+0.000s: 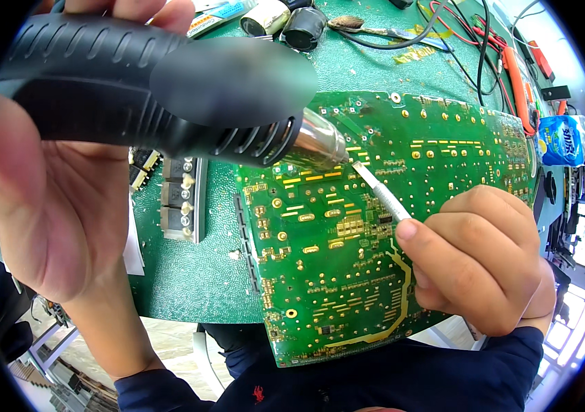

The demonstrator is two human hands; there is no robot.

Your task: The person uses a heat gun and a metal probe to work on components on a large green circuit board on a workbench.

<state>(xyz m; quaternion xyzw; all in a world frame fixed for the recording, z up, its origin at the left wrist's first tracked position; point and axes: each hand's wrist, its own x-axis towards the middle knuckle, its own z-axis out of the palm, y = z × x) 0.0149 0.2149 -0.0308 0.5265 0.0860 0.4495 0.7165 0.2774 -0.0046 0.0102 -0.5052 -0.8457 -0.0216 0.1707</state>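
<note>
A black hot air gun [93,89] with a metal nozzle [320,143] is gripped in my left hand [52,220], fingers over its top and thumb along its side. A blurred patch hides part of its body. The nozzle points down at a large green circuit board [333,275] with gold pads and many small parts. My right hand [481,257] pinches a slim silver tool with a flat, blade-like tip [385,196]. That tip is at the board's surface, close beside the nozzle's mouth. The board's near edge overhangs the table.
Left of the board, a metal bar with several block-shaped parts [181,199] lies on the green table mat [189,288]. Dark cylinders [304,29], a brush [347,24] and a tube [220,15] lie behind. Cables, red-black test leads [512,75] and a blue packet [563,141] sit at the right.
</note>
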